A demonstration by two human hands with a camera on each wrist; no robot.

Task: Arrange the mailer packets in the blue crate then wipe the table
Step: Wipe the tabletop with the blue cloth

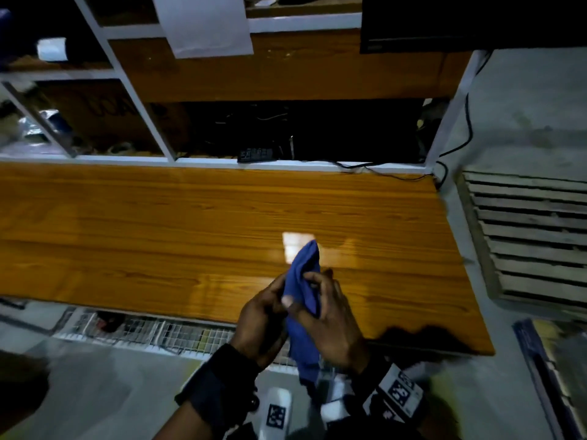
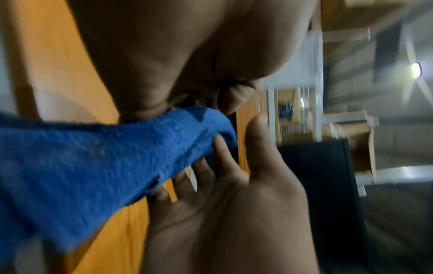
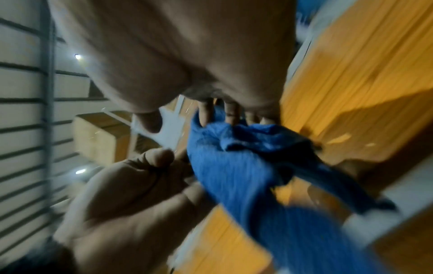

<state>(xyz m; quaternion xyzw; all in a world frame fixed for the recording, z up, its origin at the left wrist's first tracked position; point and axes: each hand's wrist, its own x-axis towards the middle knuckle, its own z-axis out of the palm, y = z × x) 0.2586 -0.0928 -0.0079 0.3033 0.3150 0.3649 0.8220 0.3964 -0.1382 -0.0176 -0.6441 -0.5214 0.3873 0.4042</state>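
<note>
The blue cloth [image 1: 304,300] hangs bunched between both hands above the near edge of the counter [image 1: 158,223], its top sticking up past the fingers and its tail dropping below the wrists. The left hand [image 1: 263,322] curls round the cloth's left side with the thumb across the front; in the left wrist view its fingers [image 2: 220,153] touch the fabric's underside. The right hand [image 1: 330,322] has its grip pinched on the cloth from the right, fingers bent over the folds [image 3: 230,115]. Behind the counter stands a white-framed shelf [image 1: 152,115] with a dark recess holding cables and a small black device [image 1: 255,154]. A white sheet [image 1: 206,23] hangs over the upper board. A slatted pallet [image 1: 533,236] lies on the floor at right; a wire rack [image 1: 158,331] shows under the counter's front edge
</note>
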